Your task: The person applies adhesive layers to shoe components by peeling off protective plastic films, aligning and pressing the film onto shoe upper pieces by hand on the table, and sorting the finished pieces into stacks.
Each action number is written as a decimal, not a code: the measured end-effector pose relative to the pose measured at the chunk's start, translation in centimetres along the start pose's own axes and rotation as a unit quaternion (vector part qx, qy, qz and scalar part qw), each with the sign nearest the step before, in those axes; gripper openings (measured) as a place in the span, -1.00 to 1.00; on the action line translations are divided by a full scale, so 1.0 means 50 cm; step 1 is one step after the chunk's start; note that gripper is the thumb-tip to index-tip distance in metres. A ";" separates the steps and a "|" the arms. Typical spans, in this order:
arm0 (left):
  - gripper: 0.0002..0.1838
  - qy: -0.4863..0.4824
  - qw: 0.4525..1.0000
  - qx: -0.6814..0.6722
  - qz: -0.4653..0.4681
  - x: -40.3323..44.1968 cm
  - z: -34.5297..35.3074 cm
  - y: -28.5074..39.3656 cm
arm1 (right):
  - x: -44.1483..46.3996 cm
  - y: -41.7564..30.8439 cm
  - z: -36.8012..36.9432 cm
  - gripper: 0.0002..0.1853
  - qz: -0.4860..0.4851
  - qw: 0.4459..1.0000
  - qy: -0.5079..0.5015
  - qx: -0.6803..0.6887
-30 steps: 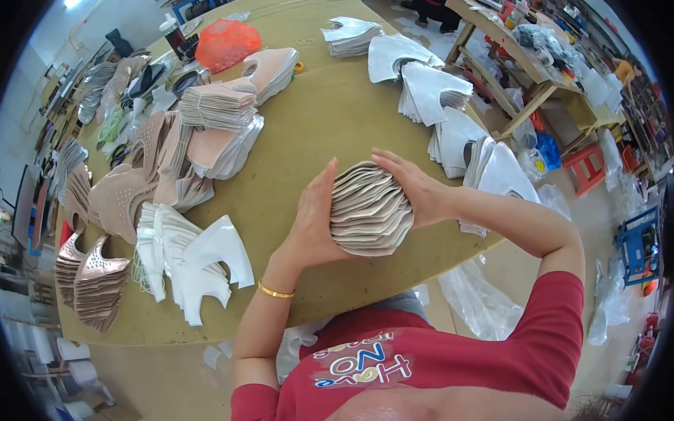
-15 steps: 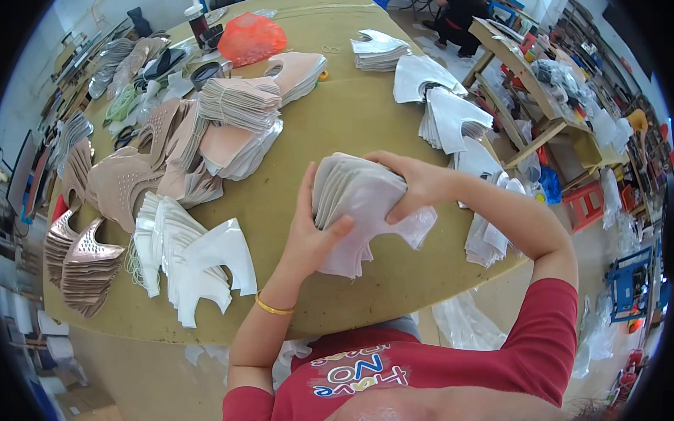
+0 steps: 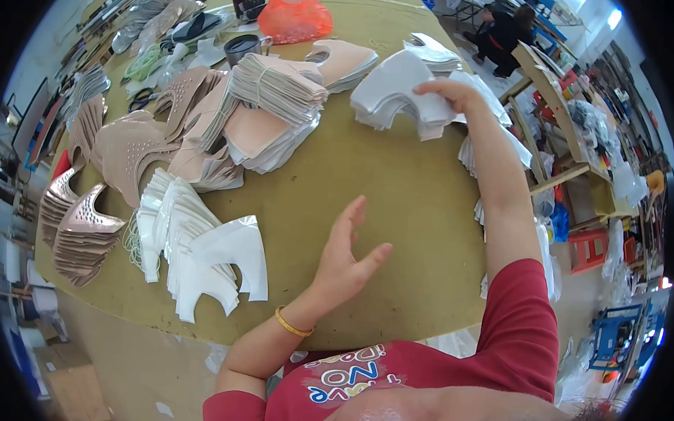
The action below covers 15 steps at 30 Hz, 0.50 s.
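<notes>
White stack [image 3: 390, 82] touches the right hand [image 3: 455, 95] — left hand [image 3: 340, 261] hovers, spread.

A stack of white, arch-shaped sheets [image 3: 395, 85] is touched at its right end by the right hand [image 3: 457, 97], whose thumb is hidden. The left hand [image 3: 342, 264], fitted with a gold-coloured bracelet [image 3: 292, 327] at the wrist, is held open above the olive-tan tabletop [image 3: 410, 235]. Layered stacks of beige-pink sheets [image 3: 256, 133] and a fanned stack of glossy white cut-outs [image 3: 228, 247] are positioned to the left.
</notes>
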<state>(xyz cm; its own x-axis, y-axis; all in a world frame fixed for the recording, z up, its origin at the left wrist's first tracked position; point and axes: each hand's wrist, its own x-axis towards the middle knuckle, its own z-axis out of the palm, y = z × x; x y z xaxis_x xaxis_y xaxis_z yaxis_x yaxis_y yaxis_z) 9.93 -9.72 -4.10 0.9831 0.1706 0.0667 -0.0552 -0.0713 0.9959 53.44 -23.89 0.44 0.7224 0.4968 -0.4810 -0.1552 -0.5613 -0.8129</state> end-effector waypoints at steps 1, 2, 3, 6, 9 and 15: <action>-0.10 -0.011 1.000 0.012 -0.003 -0.001 0.002 -0.004 | 0.014 -0.009 -0.004 -0.32 0.014 1.000 -0.003 -0.022; -0.10 -0.022 0.999 0.024 -0.004 -0.001 0.003 -0.008 | 0.026 -0.022 -0.012 -0.31 0.025 0.999 -0.004 -0.046; -0.10 -0.027 0.999 0.034 -0.007 -0.001 0.005 -0.010 | 0.035 -0.035 -0.019 -0.30 0.037 0.997 -0.004 -0.069; -0.12 -0.037 0.997 0.061 -0.006 -0.001 0.005 -0.015 | 0.064 -0.053 -0.048 -0.29 0.082 0.983 0.007 -0.166; -0.15 -0.036 0.996 0.079 0.004 -0.004 0.012 -0.025 | 0.042 -0.086 -0.017 -0.20 0.023 0.977 0.014 -0.212; -0.24 -0.018 0.993 0.114 0.029 -0.001 0.015 -0.034 | 0.001 -0.117 0.085 -0.15 -0.182 0.791 0.292 -0.505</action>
<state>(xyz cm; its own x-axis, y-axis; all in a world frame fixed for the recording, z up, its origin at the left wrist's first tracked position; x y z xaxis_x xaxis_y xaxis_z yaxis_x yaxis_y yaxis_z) 10.10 -10.37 -5.84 0.9853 0.1239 0.1173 -0.0752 -0.3016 0.9505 51.54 -17.76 3.78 0.8294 0.5224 0.1981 0.5398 -0.8407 -0.0431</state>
